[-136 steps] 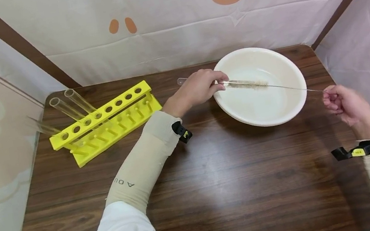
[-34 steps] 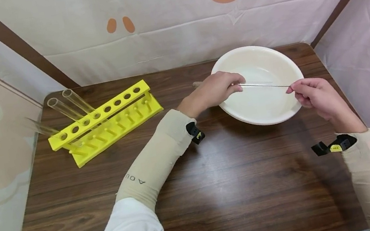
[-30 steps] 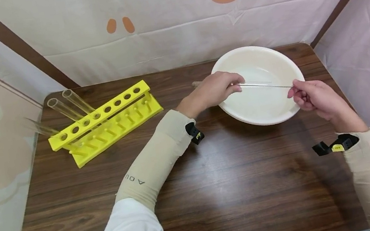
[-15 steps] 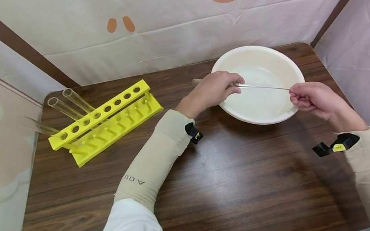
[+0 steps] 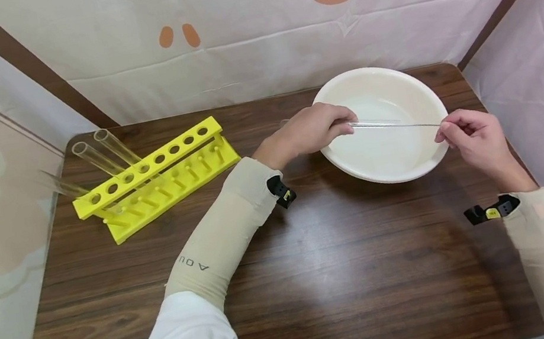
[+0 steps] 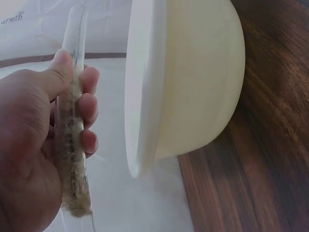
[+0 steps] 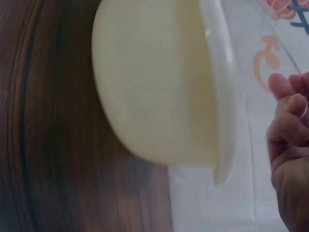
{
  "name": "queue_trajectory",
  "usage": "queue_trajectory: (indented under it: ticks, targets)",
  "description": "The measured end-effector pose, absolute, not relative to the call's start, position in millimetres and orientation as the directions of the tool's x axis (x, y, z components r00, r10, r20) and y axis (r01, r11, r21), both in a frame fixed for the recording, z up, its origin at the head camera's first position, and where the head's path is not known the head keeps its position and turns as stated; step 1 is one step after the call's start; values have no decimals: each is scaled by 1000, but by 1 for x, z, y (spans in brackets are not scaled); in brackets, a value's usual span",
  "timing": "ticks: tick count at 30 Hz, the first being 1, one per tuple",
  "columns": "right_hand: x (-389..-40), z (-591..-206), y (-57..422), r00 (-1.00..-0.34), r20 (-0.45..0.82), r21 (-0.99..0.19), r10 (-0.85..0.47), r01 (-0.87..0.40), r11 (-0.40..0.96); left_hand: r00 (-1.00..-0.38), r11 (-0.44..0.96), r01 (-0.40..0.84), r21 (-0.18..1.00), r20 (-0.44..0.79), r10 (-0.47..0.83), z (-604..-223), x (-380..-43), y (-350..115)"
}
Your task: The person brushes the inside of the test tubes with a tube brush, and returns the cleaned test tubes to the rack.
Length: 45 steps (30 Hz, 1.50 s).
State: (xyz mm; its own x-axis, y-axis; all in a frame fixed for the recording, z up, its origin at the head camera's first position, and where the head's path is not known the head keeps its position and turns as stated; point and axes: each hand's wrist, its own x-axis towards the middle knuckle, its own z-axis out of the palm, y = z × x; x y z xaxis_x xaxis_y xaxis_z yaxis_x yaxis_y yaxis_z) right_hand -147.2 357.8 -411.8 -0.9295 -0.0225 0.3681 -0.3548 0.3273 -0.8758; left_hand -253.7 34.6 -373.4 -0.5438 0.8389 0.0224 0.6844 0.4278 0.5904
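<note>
Over the white basin (image 5: pixel 391 158), my left hand (image 5: pixel 316 128) grips a clear glass test tube (image 5: pixel 376 123) lying nearly level, its mouth pointing right. In the left wrist view the bristles of a test tube brush (image 6: pixel 72 150) sit inside the tube, behind my thumb and fingers. Near the basin's right rim, my right hand (image 5: pixel 480 140) pinches the thin wire handle (image 5: pixel 420 124) of that brush between thumb and fingertips. In the right wrist view only part of this hand (image 7: pixel 292 130) shows, at the right edge.
A yellow test tube rack (image 5: pixel 176 195) stands at the left of the brown wooden table (image 5: pixel 354 275). Upright-leaning glass tubes (image 5: pixel 97 159) occupy several of its holes at the left end. A printed cloth (image 5: pixel 255 67) hangs behind the table.
Since the earliest frame, the bristles have gone deeper into the tube and my right hand has come closer to the left. Lately my right hand has shifted slightly right, its fingers turning.
</note>
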Motion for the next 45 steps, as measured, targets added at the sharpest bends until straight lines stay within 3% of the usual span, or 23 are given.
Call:
queue_trajectory:
  ticks: [3,6,9,11,14,18,22,31,38,45]
  targets:
    - [-146,-414,363,-921,388,-860,-26,-373,349,-540,424,672,608,9,842,-374,-253,35]
    - [-146,-409,362,-943,333,-881,-4,-312,355,-544,428,666,610,6,839,-375,-253,37]
    - [-147,-400,359,-992,128,-964,-5,-125,235,-559,444,672,593,12,829,-375,-252,38]
    - [-147,-394,359,-996,-54,-992,-73,45,121,-576,466,673,574,12,817,-375,-252,38]
    - [-146,-389,361,-927,-266,-952,-264,295,-76,-592,490,676,550,10,806,-375,-253,37]
    - [-145,-386,364,-826,-297,-857,-480,452,-248,-597,492,689,532,31,802,-376,-253,37]
    - [-143,-385,365,-819,-281,-823,-500,474,-314,-599,501,700,510,36,800,-376,-253,38]
    - [-143,-382,354,-898,-336,-895,-285,399,-199,-600,515,724,460,49,799,-372,-253,40]
    - [-142,-385,349,-881,-325,-871,-344,421,-255,-598,505,745,436,103,795,-374,-252,37]
    - [-140,-384,348,-899,-357,-894,-253,407,-187,-585,490,775,399,162,795,-374,-253,35]
